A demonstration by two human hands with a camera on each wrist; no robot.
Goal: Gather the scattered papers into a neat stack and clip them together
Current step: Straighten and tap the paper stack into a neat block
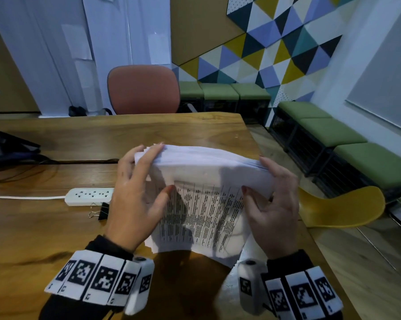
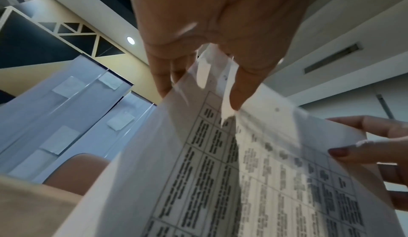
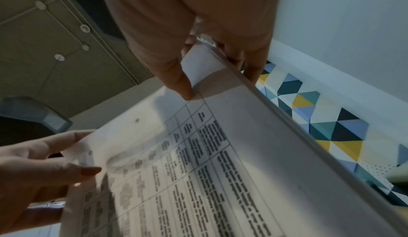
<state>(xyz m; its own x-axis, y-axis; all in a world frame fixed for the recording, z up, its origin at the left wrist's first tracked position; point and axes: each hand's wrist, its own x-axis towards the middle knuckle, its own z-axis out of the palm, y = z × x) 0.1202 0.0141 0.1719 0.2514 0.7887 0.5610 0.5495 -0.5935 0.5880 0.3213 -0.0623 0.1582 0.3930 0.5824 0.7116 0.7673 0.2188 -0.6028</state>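
Observation:
A thick stack of white papers [image 1: 204, 199] printed with tables stands tilted on the wooden table [image 1: 44, 232], its top edge uneven. My left hand [image 1: 139, 188] grips the stack's left side, thumb on the front sheet and fingers behind. My right hand [image 1: 271, 202] grips the right side the same way. In the left wrist view the papers [image 2: 220, 171] run under my left hand [image 2: 209, 76], some sheets sticking out. In the right wrist view the stack [image 3: 220, 153] sits pinched in my right hand [image 3: 212, 73]. A black binder clip [image 1: 101, 211] lies on the table left of my left hand.
A white power strip [image 1: 88, 196] with its cord lies just behind the clip. A red-orange chair [image 1: 144, 88] stands at the table's far side. A yellow chair [image 1: 342, 206] sits off the table's right edge. Dark cables and a device [image 1: 7, 148] occupy the far left.

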